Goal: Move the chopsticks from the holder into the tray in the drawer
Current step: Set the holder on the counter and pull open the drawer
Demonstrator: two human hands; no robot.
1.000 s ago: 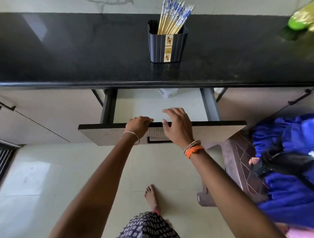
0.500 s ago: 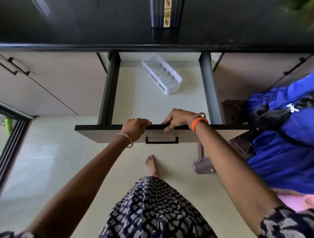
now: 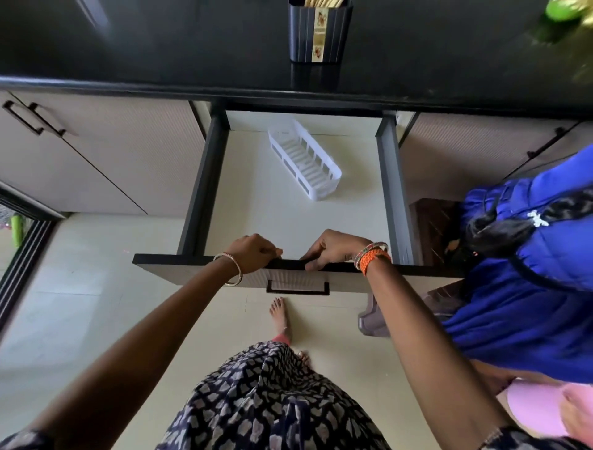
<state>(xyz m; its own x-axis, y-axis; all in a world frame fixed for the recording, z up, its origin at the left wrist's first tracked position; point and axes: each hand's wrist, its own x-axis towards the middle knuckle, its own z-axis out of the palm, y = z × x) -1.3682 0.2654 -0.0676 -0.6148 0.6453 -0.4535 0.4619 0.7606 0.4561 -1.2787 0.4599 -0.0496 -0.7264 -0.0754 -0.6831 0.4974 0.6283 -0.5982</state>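
The drawer [image 3: 393,180] under the black counter stands pulled far out. A white slotted tray [image 3: 305,160] lies slanted on its pale floor, towards the back, with nothing in it. My left hand [image 3: 253,252] and my right hand [image 3: 333,249] both grip the top edge of the drawer front [image 3: 179,269], side by side above its handle. The dark chopstick holder [image 3: 319,33] stands on the counter straight behind the drawer. Only the lowest bit of the chopsticks [image 3: 322,3] shows at the frame's top edge.
A person in blue [image 3: 526,257] stands close at the right, beside a brown stool [image 3: 431,221]. Closed cabinet doors [image 3: 102,154] flank the drawer. A green object [image 3: 563,11] sits on the counter's far right. My bare foot [image 3: 280,316] is on the tiled floor below the drawer.
The drawer has slid out from barely open to far open, baring the white tray. My right hand went from flat on the front to gripping its edge. My view tipped downward.
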